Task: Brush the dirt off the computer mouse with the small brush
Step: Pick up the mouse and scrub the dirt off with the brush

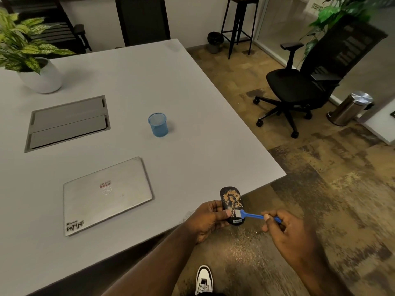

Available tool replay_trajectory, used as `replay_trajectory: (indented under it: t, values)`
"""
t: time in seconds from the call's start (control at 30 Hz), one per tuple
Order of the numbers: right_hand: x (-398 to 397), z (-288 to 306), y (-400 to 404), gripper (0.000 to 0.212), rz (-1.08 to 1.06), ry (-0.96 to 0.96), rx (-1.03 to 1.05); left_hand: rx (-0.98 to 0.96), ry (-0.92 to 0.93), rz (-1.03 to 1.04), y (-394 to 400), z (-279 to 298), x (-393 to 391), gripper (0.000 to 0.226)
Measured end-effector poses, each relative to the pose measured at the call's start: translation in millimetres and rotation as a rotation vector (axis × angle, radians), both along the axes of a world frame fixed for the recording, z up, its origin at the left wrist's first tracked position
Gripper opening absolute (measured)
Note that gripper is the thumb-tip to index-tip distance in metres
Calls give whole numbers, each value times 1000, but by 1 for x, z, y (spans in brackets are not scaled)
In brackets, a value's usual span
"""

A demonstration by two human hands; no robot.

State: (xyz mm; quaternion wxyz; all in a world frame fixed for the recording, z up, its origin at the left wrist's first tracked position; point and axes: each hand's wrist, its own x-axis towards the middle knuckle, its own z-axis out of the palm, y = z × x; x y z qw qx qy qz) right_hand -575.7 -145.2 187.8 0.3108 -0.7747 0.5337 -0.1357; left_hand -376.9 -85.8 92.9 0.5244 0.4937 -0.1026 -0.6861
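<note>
Right hand (286, 229): your fingertips pinch the small brush (254, 215) by its blue handle; bristles touch the mouse's near end.
Left hand (210, 218): wrapped around the computer mouse (232, 205), held off the table (192, 103) edge, over the floor.
Dirt (232, 197): tan patch beyond the bristles, mostly uncleared.
Progress: early; near end looks clean, grains scattered on the floor below.

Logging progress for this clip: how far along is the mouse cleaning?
Early to midway. Done: little; specks on the floor below suggest some dirt has come off. In hand: the left hand holds the mouse past the table edge, the right hand sets the brush bristles on its near end. Left: the tan dirt patch covering its top.
</note>
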Motion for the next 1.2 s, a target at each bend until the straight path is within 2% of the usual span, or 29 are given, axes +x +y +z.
replay_trajectory:
  t: [0.1, 0.17, 0.27, 0.37, 0.43, 0.6, 0.7, 0.77, 0.9, 1.0, 1.13, 1.2]
  values:
    - [-4, -3, -2, 12, -82, 63, -45, 5, -4, -10, 0, -1, -5, 18]
    - [-8, -1, -6, 12, -113, 40, -63, 10, -6, -11, 0, -1, -6, 19]
    - [-6, 4, -4, 12, -16, -15, -13, 21, -31, -26, -2, 0, -8, 18]
    - [-4, 1, 1, 9, 59, 93, -34, 26, -50, -32, -3, 1, -9, 16]
    - [-6, 1, -1, 9, 5, 121, -78, 14, -34, -30, -4, 1, -10, 16]
    - [-11, 7, -3, 11, -21, -9, -64, 15, 1, -31, -5, 1, -11, 17]
    - [-10, 3, 2, 11, 16, 41, -57, 12, 3, -47, -5, 1, -15, 17]
    - [-12, 2, -3, 11, -50, 60, -83, 7, 13, -54, -4, 3, -17, 18]
    - [-15, 4, -8, 10, -72, -30, -61, -4, 29, -68, -5, 5, -18, 20]
    - [-14, 1, -5, 10, -17, 25, -55, -4, 4, -80, -5, 6, -20, 19]
    - [-20, 2, -16, 11, -143, 16, -93, -19, 26, -89, -7, 5, -21, 20]
    - [-21, 3, -18, 10, -119, -15, -81, -21, 28, -94, -8, 5, -22, 23]
